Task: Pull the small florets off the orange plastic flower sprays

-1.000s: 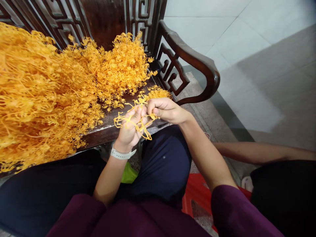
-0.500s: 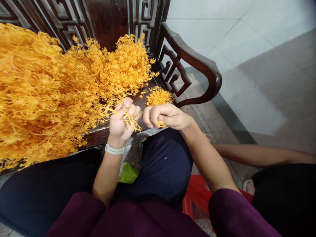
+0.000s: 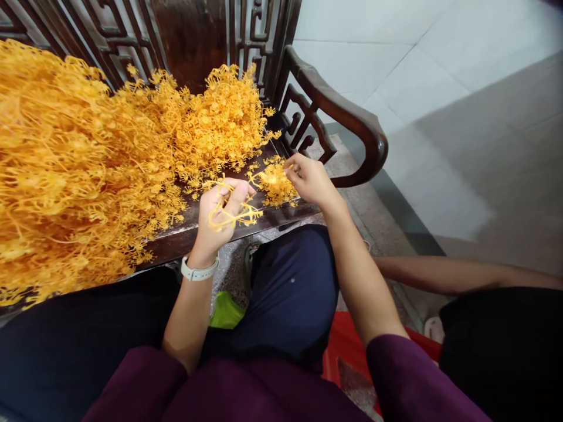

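Note:
My left hand [image 3: 222, 208] is closed on a thin yellow plastic sprig [image 3: 226, 220], whose branching stems stick out past the thumb and fingers. To its right, my right hand [image 3: 310, 179] hovers at the edge of a small heap of yellow plastic flower pieces [image 3: 278, 190] on the bench seat. Its fingers are bent, with a gap between thumb and index finger. A pale blur lies over the heap just below the fingertips. Left of both hands, a large mass of yellow plastic sprigs [image 3: 88, 158] covers the seat.
The dark wooden bench [image 3: 171, 237] has a carved back and a curved armrest [image 3: 352, 117] beyond my right hand. A red plastic stool [image 3: 341, 346] stands below my right arm. Another person's arm [image 3: 422, 274] and dark-clothed leg are at right.
My right hand has moved away from the left, up and right to the small heap, and its fingers have loosened. My left hand has turned, still holding the yellow sprig.

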`<state>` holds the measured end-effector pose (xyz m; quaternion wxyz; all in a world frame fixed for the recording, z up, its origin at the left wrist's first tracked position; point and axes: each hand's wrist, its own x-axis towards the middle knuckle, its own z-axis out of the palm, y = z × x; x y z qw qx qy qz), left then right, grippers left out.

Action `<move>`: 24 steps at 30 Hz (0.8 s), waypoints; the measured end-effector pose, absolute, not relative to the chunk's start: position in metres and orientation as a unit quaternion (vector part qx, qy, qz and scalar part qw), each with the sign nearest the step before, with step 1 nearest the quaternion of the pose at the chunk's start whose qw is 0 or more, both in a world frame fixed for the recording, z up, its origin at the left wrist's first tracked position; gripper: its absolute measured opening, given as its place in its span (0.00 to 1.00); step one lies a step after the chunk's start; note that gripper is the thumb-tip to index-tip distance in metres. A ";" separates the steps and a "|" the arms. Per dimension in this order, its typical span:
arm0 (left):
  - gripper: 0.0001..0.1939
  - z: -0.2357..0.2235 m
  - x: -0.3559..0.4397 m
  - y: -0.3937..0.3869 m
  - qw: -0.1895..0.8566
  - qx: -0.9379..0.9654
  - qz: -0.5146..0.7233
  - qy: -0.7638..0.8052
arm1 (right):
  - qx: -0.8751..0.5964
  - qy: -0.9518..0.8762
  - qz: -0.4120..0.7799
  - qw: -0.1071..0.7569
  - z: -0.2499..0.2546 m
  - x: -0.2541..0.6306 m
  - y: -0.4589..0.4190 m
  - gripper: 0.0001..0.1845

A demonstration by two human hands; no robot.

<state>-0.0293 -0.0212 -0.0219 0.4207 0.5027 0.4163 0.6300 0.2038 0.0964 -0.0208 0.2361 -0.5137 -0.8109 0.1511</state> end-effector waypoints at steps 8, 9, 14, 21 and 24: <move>0.15 -0.021 -0.033 -0.018 0.293 0.581 0.602 0.463 | -0.583 -0.757 0.110 0.275 -0.038 0.229 0.115 0.20; 0.15 -0.022 -0.034 -0.017 0.289 0.581 0.601 0.466 | -0.584 -0.747 0.106 0.301 -0.037 0.227 0.114 0.21; 0.14 -0.024 -0.035 -0.016 0.217 0.603 0.592 0.489 | -0.510 -0.710 0.273 0.401 -0.020 0.207 0.095 0.26; 0.14 -0.028 -0.033 -0.015 0.087 0.671 0.518 0.524 | -0.313 -0.669 0.592 0.321 0.011 0.171 0.059 0.35; 0.13 -0.028 -0.033 -0.015 0.083 0.675 0.514 0.523 | -0.277 -0.679 0.590 0.338 0.014 0.165 0.054 0.25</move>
